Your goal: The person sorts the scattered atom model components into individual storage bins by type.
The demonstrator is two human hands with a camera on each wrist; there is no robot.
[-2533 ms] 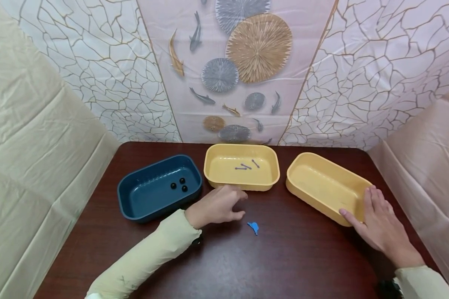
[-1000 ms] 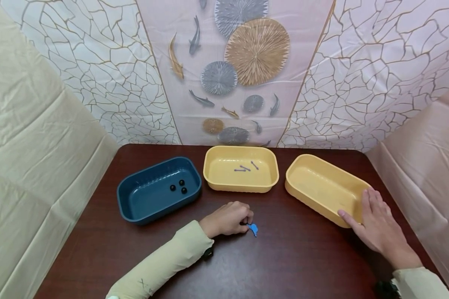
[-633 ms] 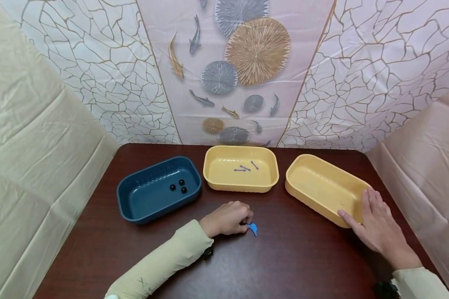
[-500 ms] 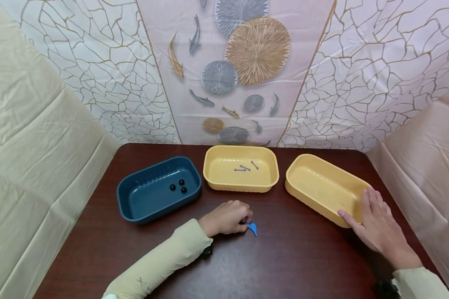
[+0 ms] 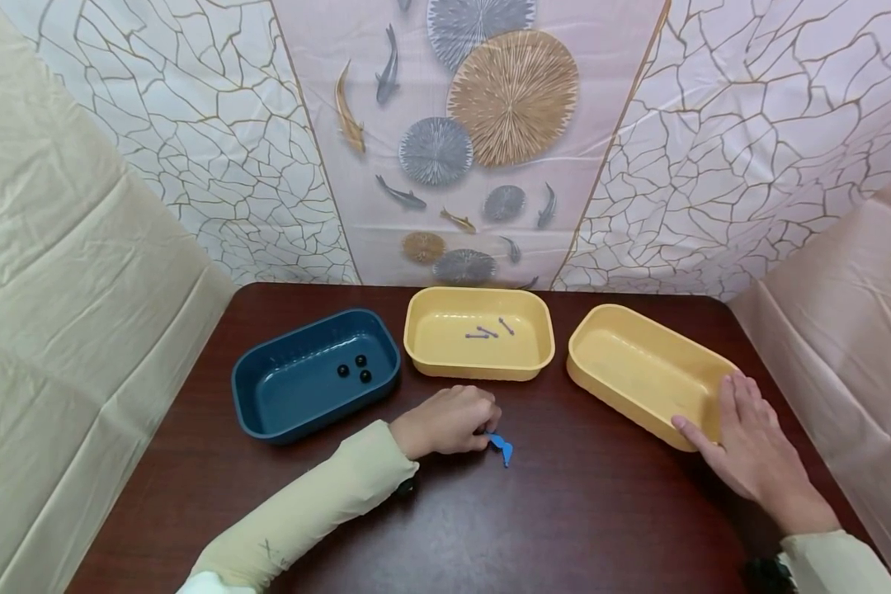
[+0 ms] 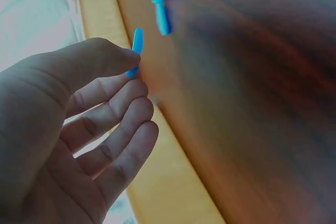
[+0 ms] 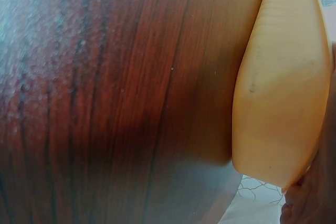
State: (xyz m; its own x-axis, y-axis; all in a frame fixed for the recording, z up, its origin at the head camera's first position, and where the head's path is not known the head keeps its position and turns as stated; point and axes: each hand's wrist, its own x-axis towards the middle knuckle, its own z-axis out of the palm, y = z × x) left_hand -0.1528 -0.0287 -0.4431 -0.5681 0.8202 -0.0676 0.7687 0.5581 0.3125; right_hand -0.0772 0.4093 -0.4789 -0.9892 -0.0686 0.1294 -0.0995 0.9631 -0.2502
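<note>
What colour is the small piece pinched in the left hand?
Bright blue. The small piece shows best in the left wrist view, pinched at the fingertips of the left hand.

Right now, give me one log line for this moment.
left hand: pinches blue piece | right hand: rests on right yellow tray | blue tray: three black beads

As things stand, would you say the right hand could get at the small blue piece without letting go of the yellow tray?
Probably not. The right hand rests on the near corner of the right yellow tray, while the blue piece sits well to its left, pinched by the left hand. Bare table lies between.
</note>
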